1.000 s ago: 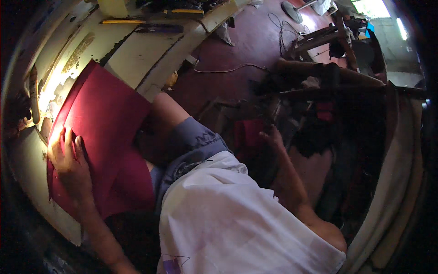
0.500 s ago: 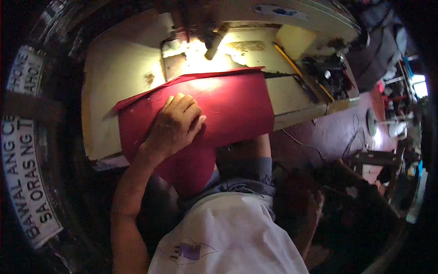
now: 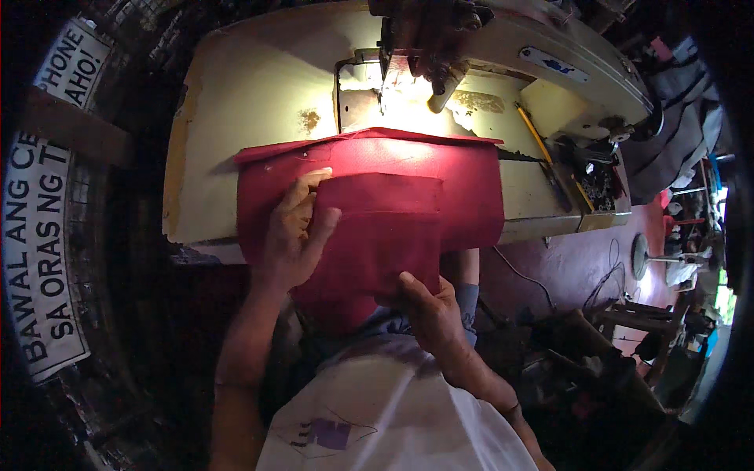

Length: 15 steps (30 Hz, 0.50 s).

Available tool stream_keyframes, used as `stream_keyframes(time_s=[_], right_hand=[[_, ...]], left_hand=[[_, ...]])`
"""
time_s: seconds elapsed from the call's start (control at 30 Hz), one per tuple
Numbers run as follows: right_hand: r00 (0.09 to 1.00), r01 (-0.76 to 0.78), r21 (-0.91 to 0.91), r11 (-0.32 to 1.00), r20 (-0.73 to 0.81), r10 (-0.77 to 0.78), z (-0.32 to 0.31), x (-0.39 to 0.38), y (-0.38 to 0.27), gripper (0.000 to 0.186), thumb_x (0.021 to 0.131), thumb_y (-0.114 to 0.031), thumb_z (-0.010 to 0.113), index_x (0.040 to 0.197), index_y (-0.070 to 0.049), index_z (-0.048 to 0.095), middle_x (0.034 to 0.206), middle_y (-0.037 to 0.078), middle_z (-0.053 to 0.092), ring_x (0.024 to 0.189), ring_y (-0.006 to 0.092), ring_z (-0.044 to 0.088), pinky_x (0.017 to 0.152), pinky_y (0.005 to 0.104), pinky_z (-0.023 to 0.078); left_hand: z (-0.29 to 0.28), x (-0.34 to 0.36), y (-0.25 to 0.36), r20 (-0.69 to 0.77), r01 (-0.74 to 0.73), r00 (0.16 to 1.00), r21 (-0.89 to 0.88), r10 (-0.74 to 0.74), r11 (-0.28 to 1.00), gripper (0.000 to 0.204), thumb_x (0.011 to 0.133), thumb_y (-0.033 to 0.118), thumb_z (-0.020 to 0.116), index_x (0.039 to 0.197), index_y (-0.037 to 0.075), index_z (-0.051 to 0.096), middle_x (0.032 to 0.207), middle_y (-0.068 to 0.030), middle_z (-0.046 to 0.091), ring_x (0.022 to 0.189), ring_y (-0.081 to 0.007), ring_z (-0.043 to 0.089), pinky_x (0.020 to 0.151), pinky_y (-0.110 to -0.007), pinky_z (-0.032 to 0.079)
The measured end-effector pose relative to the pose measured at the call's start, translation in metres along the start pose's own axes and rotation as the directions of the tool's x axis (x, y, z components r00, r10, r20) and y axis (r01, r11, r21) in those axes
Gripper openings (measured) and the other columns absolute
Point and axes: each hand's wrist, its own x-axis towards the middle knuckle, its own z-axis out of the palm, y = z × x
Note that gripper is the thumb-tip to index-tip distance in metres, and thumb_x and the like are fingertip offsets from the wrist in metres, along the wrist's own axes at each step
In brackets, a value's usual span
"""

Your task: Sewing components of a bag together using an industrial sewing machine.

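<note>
A large red fabric piece (image 3: 479,188) with a raised back edge lies over the front of the lit sewing machine table (image 3: 236,94), below the machine's dark head (image 3: 424,39). A smaller red fabric panel (image 3: 381,228) overlaps it, its lower part toward me. My left hand (image 3: 298,243) holds that panel at its left edge with curled fingers, thumb on the front. At its lower right corner, my right hand (image 3: 432,318) grips it, thumb on top.
A yellow-handled tool (image 3: 538,133) and a pile of small dark items (image 3: 597,180) lie on the table's right. Signs (image 3: 39,235) stand at the left. Beyond the table at right are cords (image 3: 522,275), a floor fan (image 3: 640,255) and wooden frames (image 3: 628,322).
The view has swung round to face the machine. My right hand has risen from low at the right, and both hands now hold a smaller red panel over the large piece.
</note>
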Motion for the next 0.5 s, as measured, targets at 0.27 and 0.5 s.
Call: stream_keyframes(time_s=[0.27, 0.5], right_hand=[[0.698, 0.519, -0.793, 0.320, 0.177, -0.694, -0.010, 0.017, -0.041, 0.039, 0.094, -0.021, 0.069, 0.127, -0.002, 0.058, 0.103, 0.013, 0.069, 0.087, 0.0231, 0.067, 0.080, 0.0357, 0.054], [0.617, 0.539, -0.840, -0.067, 0.448, -0.647, 0.008, 0.051, -0.081, 0.044, 0.086, -0.009, 0.071, 0.129, -0.009, 0.061, 0.095, 0.019, 0.070, 0.080, 0.0314, 0.071, 0.072, 0.0391, 0.056]], left_hand=[[0.018, 0.012, -0.012, -0.033, -0.366, 0.843, 0.696, 0.537, 0.618, 0.022, 0.089, 0.009, 0.066, 0.106, -0.003, 0.058, 0.117, -0.0147, 0.051, 0.121, -0.0339, 0.049, 0.104, -0.045, 0.041], [0.019, 0.018, -0.017, -0.282, -0.157, 0.831, 0.708, 0.479, 0.688, 0.040, 0.081, 0.019, 0.078, 0.108, 0.001, 0.056, 0.111, -0.0146, 0.051, 0.111, -0.0329, 0.051, 0.096, -0.048, 0.043]])
